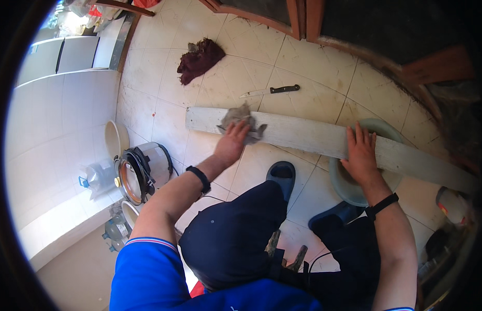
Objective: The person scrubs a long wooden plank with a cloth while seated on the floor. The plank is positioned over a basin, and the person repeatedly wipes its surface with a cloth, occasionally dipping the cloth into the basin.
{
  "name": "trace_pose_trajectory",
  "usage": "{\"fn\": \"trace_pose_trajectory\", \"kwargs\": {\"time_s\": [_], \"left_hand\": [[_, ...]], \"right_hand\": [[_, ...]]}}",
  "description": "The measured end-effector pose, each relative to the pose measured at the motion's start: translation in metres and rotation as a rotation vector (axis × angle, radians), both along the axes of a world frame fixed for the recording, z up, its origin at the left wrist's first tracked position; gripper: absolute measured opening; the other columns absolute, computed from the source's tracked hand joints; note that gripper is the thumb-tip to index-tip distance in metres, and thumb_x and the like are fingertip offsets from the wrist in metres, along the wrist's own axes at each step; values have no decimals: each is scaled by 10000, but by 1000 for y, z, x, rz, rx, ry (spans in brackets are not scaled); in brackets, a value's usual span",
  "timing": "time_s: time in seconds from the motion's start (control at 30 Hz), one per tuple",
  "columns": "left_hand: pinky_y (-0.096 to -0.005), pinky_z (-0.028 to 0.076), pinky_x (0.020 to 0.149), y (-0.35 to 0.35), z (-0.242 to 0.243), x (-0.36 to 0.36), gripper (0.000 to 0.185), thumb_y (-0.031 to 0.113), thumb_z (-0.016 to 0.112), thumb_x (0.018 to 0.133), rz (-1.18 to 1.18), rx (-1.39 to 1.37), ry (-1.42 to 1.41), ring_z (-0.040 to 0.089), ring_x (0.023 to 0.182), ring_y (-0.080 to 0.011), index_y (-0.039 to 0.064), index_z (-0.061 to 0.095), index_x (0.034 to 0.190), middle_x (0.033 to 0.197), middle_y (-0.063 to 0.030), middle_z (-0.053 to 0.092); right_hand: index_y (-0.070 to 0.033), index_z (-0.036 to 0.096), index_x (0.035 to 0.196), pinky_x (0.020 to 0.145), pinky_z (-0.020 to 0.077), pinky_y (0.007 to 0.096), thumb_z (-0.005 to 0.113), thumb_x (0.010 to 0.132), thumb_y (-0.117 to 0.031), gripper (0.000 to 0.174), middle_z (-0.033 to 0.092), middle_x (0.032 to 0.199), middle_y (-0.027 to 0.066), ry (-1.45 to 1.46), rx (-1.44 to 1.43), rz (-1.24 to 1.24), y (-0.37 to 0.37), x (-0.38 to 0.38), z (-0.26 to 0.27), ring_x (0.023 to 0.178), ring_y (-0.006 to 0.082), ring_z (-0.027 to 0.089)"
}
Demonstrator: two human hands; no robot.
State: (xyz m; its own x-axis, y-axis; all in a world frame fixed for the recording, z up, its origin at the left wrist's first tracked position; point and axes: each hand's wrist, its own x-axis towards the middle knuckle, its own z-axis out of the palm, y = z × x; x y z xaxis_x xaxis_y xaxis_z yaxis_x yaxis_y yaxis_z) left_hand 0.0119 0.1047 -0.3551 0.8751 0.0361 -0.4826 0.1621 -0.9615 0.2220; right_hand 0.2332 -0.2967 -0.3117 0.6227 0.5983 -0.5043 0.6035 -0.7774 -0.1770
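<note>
A long pale board (303,133) with a ridged surface lies across the view in front of me, its right part resting over a round plastic basin (342,182). My left hand (232,144) presses a crumpled grey rag (237,116) onto the board near its left end. The rag is slightly blurred. Farther right, my right hand (360,153) lies flat on the board above the basin, fingers spread, holding nothing else. Beyond the board, a knife (284,89) with a black handle rests on the floor. The basin's middle is hidden beneath the board and my hand.
A dark red cloth (202,58) lies on the tiled floor (307,105). At left stand an electric cooker (147,167), a beige bowl (116,138) and a clear plastic jug (97,179). Brown-framed doors (316,19) border the far side. My slippered foot (281,177) is near the board.
</note>
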Motion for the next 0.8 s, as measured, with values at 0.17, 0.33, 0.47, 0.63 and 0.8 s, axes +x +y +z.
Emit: {"fn": "trace_pose_trajectory", "kwargs": {"time_s": [0.17,0.33,0.47,0.63,0.8], "left_hand": [[-516,372,1280,-106,-7,52,769,82,681,867,-287,-109,-89,289,1593,-460,104,464,1604,1703,-161,376],[-464,417,1256,-147,-4,72,725,130,682,910,-335,-225,-194,282,1610,-405,118,469,1603,1711,-115,374],[-472,400,1264,-98,-14,41,712,84,657,899,-251,-132,-150,306,1597,-409,114,482,1589,1693,-120,402],[-471,333,1298,-24,-15,4,727,43,655,881,65,-32,19,338,1567,-448,104,485,1585,1689,-153,405],[-499,409,1248,-37,-15,9,707,41,667,845,108,-98,-94,379,1534,-469,61,508,1534,1662,-175,428]], "right_hand": [[-53,327,1644,1305,178,658,923,797,-263,1057,280,1694,227,-38,17,23,-2,-1,-2,1551,451,304],[-56,352,1640,1305,204,640,942,767,-249,1071,323,1655,225,-38,3,27,-3,-3,0,1538,446,326],[-54,370,1620,1288,215,676,927,788,-270,1025,381,1582,224,-53,48,65,-3,-5,-2,1495,449,367],[-60,380,1612,1280,219,692,927,781,-265,1016,404,1550,224,-73,95,75,-1,-4,-7,1469,452,390],[-61,384,1608,1278,216,696,921,781,-279,1011,410,1552,222,-81,73,69,-2,-5,-7,1476,436,391]]}}
